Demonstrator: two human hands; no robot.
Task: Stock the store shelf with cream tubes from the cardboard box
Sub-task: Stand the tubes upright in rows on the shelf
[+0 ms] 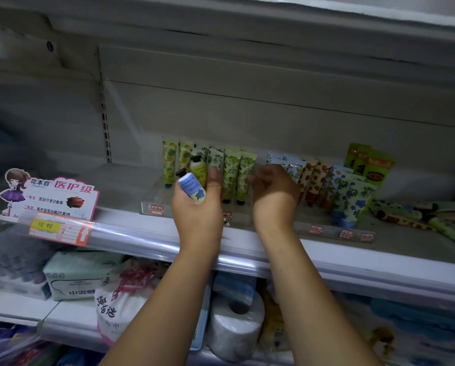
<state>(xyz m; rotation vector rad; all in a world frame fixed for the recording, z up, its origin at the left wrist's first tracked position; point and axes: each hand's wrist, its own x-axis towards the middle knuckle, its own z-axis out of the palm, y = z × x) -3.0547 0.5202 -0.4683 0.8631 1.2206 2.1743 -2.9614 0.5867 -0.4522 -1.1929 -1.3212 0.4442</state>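
Note:
My left hand [198,207] is raised over the shelf [131,186] and grips two cream tubes: a blue-labelled tube [192,187] with a black cap and a yellow tube [198,167] behind it. My right hand [272,192] reaches among the standing tubes, its fingers curled at a blue-patterned tube [295,169]; whether it grips that tube I cannot tell. A row of green tubes [231,170] stands upright between my hands. Red-patterned tubes [313,178] and blue-flowered tubes [350,196] stand to the right. The cardboard box is out of view.
A pink product sign [60,195] and a yellow price tag [45,225] sit at the shelf's left front. Several tubes lie flat at the far right [416,215]. Green packets [369,165] stand behind. The shelf below holds tissue packs [76,273] and a toilet roll [234,323].

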